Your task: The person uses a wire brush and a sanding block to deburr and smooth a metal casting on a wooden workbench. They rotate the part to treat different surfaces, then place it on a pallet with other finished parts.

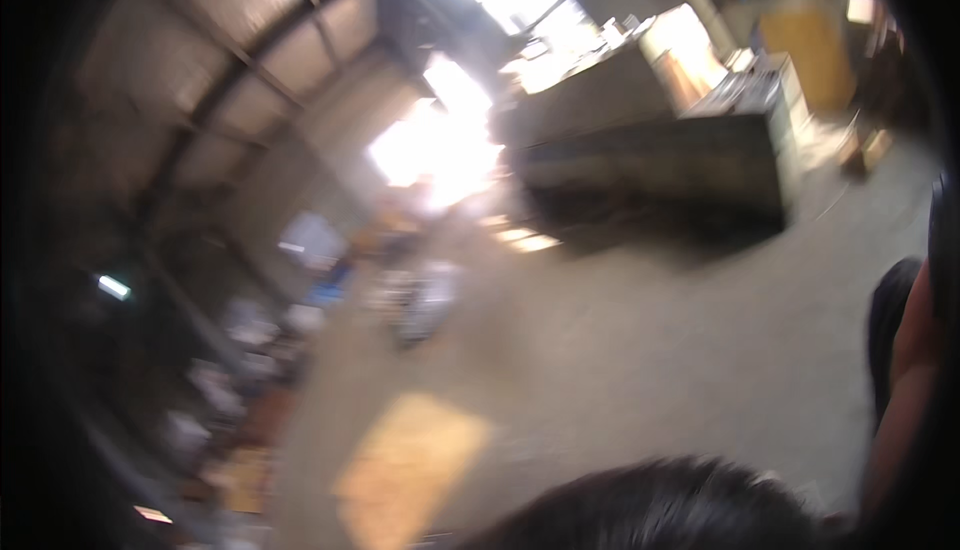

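Observation:
Neither of my hands shows in the head view, which is tilted and smeared by motion. Along the right edge runs part of a bare arm (905, 380) beside dark clothing (885, 320). Its hand is out of sight, and whose arm it is I cannot tell. A rounded dark shape that looks like hair (660, 510) fills the bottom edge.
A long dark workbench or counter (660, 170) stands at the upper right with blurred items on top. Beyond it is a yellowish board (805, 55). A tan sheet-like patch (410, 470) lies on the grey floor (640, 350). Blurred piles (250, 350) line the left.

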Available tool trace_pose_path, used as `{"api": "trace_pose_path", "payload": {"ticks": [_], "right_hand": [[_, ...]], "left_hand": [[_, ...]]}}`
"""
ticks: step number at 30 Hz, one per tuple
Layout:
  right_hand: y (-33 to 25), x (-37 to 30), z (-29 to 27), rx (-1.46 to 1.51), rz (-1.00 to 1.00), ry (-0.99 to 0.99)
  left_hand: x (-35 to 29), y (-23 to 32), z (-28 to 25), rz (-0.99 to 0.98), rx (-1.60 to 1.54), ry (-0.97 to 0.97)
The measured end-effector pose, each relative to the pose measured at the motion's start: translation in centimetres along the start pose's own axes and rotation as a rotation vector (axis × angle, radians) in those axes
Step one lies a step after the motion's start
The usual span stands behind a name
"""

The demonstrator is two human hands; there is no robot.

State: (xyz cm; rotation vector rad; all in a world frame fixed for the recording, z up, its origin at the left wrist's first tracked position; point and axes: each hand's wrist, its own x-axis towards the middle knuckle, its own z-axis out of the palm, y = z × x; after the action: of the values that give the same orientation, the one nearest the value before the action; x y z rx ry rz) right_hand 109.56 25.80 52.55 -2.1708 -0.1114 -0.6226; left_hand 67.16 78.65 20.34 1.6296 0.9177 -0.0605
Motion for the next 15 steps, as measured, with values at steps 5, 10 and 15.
{"api": "trace_pose_path", "payload": {"ticks": [5,10,15], "right_hand": [[3.7,17.2,-0.5,-0.187,-0.276,0.120],[6.0,29.2,8.7,-0.184,-0.265,0.052],[-4.0,30.5,19.9,-0.143,-0.374,0.013]], "left_hand": [[1.2,-6.8,15.6,-0.181,-0.170,0.044],[-16.7,-10.6,21.8,-0.509,-0.327,0.300],[-24.8,-9.7,30.5,-0.671,-0.429,0.409]]}}
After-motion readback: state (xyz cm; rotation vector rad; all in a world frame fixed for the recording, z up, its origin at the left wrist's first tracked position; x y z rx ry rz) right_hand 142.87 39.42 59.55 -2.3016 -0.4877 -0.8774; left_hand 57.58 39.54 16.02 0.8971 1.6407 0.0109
